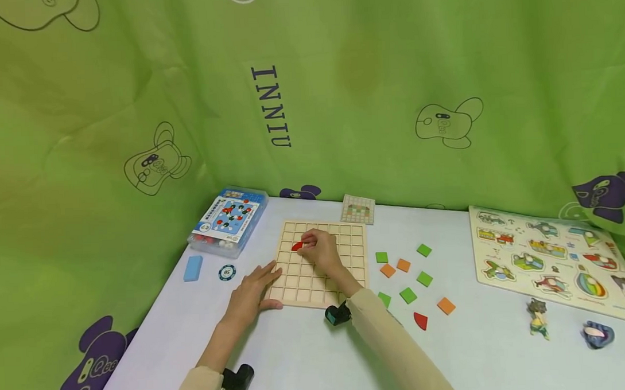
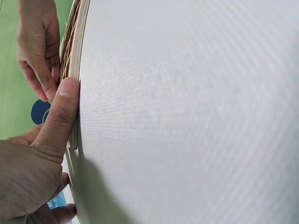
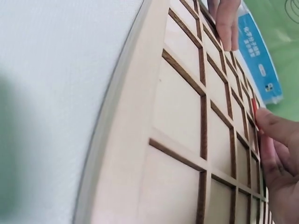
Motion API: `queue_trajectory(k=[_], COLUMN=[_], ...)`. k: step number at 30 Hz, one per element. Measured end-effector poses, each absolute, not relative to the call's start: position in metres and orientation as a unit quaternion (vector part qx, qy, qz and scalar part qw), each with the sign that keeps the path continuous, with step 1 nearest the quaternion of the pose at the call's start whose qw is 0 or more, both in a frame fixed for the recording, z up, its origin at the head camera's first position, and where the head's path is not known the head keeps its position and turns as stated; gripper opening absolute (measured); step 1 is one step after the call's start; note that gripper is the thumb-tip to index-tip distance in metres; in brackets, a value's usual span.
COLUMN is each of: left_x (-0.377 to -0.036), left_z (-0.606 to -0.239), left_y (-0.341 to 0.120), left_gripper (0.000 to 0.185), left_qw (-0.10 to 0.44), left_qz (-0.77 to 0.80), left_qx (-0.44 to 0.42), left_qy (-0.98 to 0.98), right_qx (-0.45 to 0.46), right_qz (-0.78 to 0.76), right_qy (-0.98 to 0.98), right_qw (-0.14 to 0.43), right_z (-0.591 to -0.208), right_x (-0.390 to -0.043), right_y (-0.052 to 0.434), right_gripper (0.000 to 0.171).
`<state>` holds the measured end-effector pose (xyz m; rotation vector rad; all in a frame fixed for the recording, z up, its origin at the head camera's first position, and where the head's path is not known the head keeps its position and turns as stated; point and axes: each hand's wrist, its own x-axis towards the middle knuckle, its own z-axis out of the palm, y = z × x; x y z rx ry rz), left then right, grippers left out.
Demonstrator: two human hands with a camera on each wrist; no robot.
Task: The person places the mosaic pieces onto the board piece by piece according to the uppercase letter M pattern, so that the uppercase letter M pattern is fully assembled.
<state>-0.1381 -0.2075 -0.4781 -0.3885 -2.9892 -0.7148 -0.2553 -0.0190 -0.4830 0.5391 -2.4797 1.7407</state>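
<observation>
A wooden grid board (image 1: 290, 299) with raised dividers lies on the table in the head view. My right hand (image 1: 322, 252) is over its upper left part and pinches a red piece (image 1: 296, 246) at the fingertips. The red piece (image 3: 254, 107) shows only as a thin edge by the thumb in the right wrist view. My left hand (image 1: 250, 292) rests at the board's near left corner, its fingers extended over the left edge. Seen from the left wrist, the thumb (image 2: 63, 109) lies against the board's front side.
Green squares (image 1: 408, 295), orange squares (image 1: 446, 306) and a red quarter-circle (image 1: 421, 321) lie to the right. A pattern card (image 1: 358, 209) is behind the board. Left are a boxed set (image 1: 228, 221), a blue block (image 1: 193, 268) and a chip (image 1: 227, 272). A picture puzzle (image 1: 552, 261) lies far right.
</observation>
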Motion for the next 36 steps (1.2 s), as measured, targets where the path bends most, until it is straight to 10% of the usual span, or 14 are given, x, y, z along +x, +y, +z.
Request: queue_trajectory(k=[36], left_x=[-0.136], left_z=[-0.481], left_y=[-0.207], left_gripper=[0.078], left_qw=[0.044], left_qz=[-0.229], left_qx=[-0.153], left_qy=[-0.960], right_qx=[0.035], right_qz=[0.432], right_qy=[-0.898], right_qw=[0.071], right_z=[-0.474], right_x=[-0.227], right_y=[0.248], right_gripper=[0.033])
